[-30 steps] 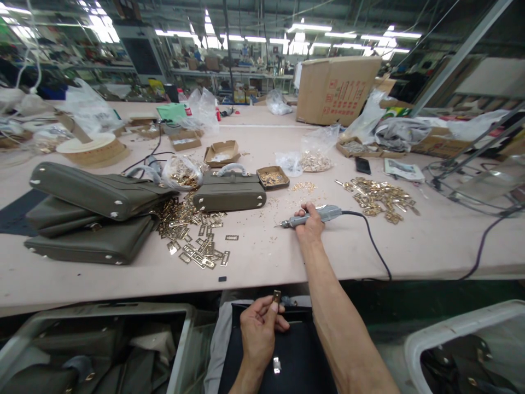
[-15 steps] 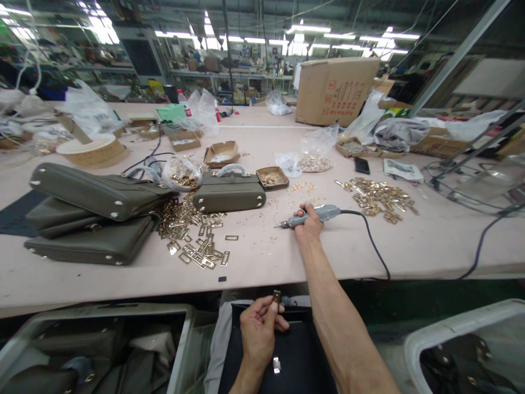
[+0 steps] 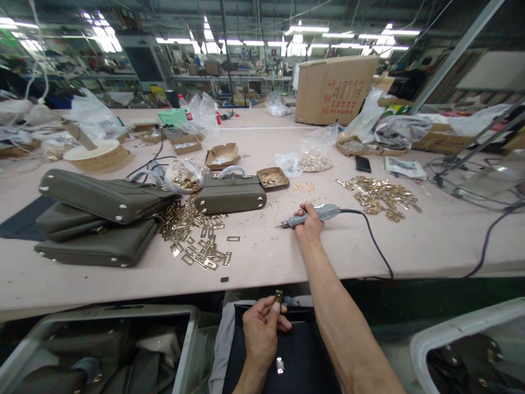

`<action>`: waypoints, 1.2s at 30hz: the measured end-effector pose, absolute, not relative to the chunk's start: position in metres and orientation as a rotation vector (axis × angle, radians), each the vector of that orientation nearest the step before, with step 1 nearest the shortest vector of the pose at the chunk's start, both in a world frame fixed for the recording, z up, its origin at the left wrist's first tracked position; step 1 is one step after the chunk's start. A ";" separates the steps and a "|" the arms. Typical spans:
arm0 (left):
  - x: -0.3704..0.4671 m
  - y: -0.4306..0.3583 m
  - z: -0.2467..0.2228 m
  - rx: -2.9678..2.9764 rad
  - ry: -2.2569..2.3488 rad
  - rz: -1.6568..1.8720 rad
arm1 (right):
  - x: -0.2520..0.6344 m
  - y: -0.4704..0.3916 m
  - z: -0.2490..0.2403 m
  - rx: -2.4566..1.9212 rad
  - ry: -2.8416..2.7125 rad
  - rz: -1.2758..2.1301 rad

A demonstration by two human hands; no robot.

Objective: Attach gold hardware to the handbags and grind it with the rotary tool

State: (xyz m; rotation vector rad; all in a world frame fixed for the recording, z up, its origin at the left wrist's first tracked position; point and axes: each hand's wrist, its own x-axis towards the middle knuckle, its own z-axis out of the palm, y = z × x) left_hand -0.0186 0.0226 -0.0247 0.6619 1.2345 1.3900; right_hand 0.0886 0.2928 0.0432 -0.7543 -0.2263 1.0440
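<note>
My left hand pinches a small gold metal plate upright between thumb and fingers. Below that hand, a black bag with a silver clasp piece rests on my lap. My right hand is wrapped round a grey electric screwdriver on the tabletop, its bit pointing left and its dark cord trailing right. Tiny gold screws lie scattered beyond the tool. To its left spreads a heap of gold rectangular plates, and to its right is another pile of gold hardware.
Olive handbags are stacked at the left of the table, and one more olive bag stands mid-table. Behind are a screw box, a phone and a large carton. Plastic bins flank my lap.
The whole view has shifted slightly to the right and down. Both hands keep their grips, on the gold plate and the screwdriver; neither has visibly moved otherwise.
</note>
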 end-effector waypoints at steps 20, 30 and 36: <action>-0.006 0.019 -0.017 0.600 1.226 1.437 | 0.128 0.187 0.094 -0.696 -0.497 1.184; 0.000 0.017 -0.012 0.570 1.303 1.435 | 0.108 0.098 0.096 -0.763 -0.788 1.154; -0.001 0.014 -0.010 0.563 1.294 1.444 | 0.094 0.087 0.084 -0.751 -0.894 1.101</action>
